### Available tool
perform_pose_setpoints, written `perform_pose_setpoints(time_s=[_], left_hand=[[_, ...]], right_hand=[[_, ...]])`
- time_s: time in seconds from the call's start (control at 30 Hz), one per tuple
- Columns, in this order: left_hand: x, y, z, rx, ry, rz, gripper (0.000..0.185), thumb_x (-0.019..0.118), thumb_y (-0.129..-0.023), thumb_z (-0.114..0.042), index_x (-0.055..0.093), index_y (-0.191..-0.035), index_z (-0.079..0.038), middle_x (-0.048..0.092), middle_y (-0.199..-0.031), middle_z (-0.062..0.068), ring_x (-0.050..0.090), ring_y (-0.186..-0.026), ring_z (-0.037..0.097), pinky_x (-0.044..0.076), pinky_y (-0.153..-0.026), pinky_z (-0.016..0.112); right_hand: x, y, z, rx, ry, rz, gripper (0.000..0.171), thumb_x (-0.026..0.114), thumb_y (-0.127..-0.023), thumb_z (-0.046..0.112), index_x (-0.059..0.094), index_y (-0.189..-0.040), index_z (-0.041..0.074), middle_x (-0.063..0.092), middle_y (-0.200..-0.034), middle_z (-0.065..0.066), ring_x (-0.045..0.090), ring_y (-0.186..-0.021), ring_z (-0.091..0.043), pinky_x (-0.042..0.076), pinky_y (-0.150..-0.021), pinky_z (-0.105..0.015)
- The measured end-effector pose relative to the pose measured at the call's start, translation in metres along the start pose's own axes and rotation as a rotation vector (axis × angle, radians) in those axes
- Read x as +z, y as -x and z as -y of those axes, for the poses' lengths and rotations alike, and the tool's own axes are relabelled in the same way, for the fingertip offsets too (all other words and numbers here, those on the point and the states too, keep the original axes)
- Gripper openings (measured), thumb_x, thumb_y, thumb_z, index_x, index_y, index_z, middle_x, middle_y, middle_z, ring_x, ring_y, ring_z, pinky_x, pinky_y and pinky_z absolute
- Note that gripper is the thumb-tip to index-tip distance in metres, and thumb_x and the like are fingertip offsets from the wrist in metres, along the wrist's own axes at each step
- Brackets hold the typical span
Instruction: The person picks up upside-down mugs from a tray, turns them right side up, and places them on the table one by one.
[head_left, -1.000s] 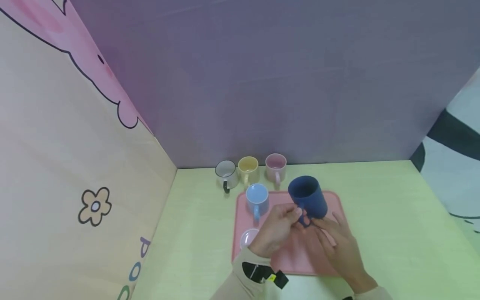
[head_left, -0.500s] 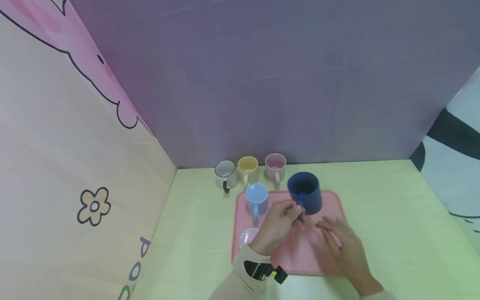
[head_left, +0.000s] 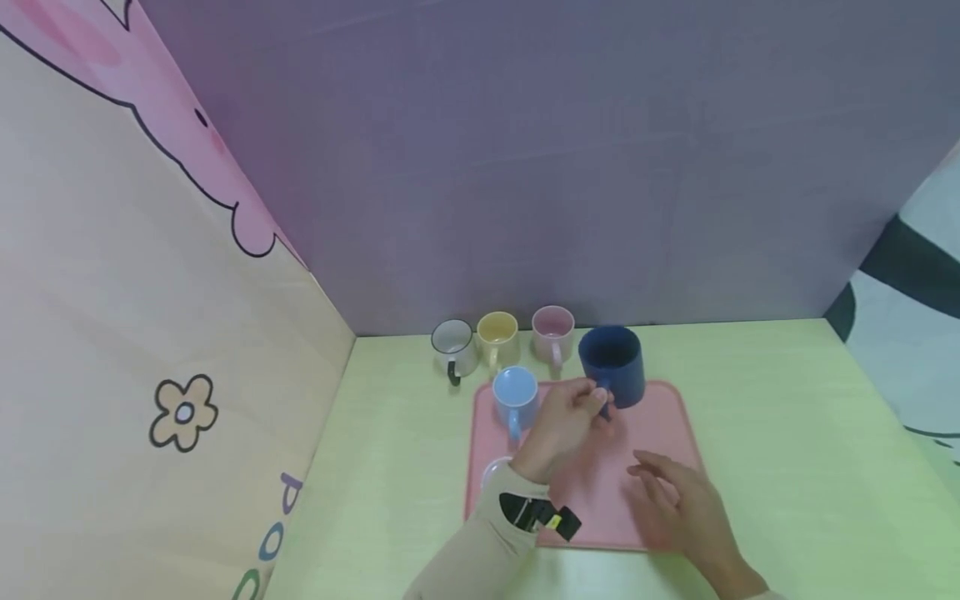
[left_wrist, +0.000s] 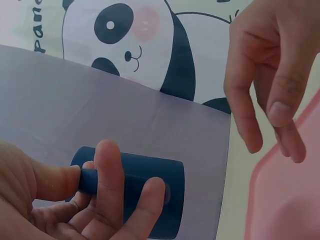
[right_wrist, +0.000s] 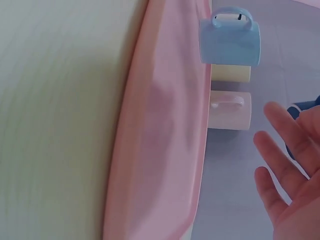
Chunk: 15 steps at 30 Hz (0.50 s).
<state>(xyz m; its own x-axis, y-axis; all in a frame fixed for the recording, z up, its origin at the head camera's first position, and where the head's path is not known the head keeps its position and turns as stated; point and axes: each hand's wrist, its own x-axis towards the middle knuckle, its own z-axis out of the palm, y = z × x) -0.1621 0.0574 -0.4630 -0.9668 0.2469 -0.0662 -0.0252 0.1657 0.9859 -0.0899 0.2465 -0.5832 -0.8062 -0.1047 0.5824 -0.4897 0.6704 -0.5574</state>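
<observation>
"Pale green counter (head_left: 757, 417) reaches back to the grey-purple wall (head_left: 525, 167) and spreads rightward past the pink tray (head_left: 663, 429). Where's the navy mug (head_left: 624, 375)?"

"Across the tray's back edge in the head view, right of the pink mug (head_left: 553, 337); its height I cannot tell. The left hand (head_left: 562, 421) has thumb and fingers curled round its handle (left_wrist: 89, 181)."

"What hems it in?"

"Leftward, the light blue mug (head_left: 516, 398) in the tray's back corner, with the yellow mug (head_left: 498, 337) and white mug (head_left: 459, 354) behind. Rightward, counter up to the panda-print wall (head_left: 918, 275)."

"And the right hand (head_left: 686, 508)?"

"Fingers loosely bent, holding nothing, apart from the mug. A second ago it touched the navy mug, then tilted and nearer the person; now the mug is straighter and farther back."
</observation>
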Motion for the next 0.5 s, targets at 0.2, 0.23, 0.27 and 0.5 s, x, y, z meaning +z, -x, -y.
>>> perform_pose_setpoints(time_s=[0.2,0.23,0.27,0.5], left_hand=[[0.012,-0.021,0.001,-0.025,-0.051,-0.067,0.024,0.055,-0.106,-0.014,0.068,-0.091,0.000,0.073,-0.090,0.016,0.072,-0.080,0.028,0.053,-0.068,0.021],[0.014,-0.025,0.001,-0.032,-0.067,-0.077,0.024,0.055,-0.105,-0.014,0.068,-0.090,-0.001,0.073,-0.089,0.015,0.072,-0.080,0.028,0.052,-0.067,0.020],[0.016,-0.028,0.002,-0.033,-0.079,-0.083,0.024,0.055,-0.105,-0.014,0.069,-0.090,-0.001,0.074,-0.089,0.015,0.072,-0.080,0.028,0.052,-0.066,0.019],[0.028,-0.055,0.011,-0.055,-0.160,-0.172,0.025,0.056,-0.105,-0.018,0.071,-0.089,-0.007,0.076,-0.086,0.008,0.069,-0.076,0.017,0.049,-0.063,0.020]], right_hand=[[0.002,0.005,0.000,0.028,0.008,0.045,0.042,0.076,-0.079,-0.010,0.070,-0.117,0.006,0.079,-0.091,0.005,0.075,-0.090,-0.015,0.033,-0.100,0.003],[0.002,0.006,0.000,0.031,0.001,0.054,0.042,0.075,-0.079,-0.011,0.070,-0.117,0.005,0.079,-0.091,0.005,0.075,-0.089,-0.016,0.035,-0.099,0.003],[0.003,0.007,-0.001,0.033,-0.006,0.060,0.042,0.075,-0.079,-0.011,0.070,-0.118,0.005,0.079,-0.091,0.004,0.075,-0.088,-0.016,0.036,-0.098,0.003],[0.007,0.013,-0.003,0.072,0.003,0.086,0.037,0.075,-0.084,-0.006,0.070,-0.119,0.007,0.079,-0.092,0.005,0.077,-0.088,-0.017,0.037,-0.095,0.004]])
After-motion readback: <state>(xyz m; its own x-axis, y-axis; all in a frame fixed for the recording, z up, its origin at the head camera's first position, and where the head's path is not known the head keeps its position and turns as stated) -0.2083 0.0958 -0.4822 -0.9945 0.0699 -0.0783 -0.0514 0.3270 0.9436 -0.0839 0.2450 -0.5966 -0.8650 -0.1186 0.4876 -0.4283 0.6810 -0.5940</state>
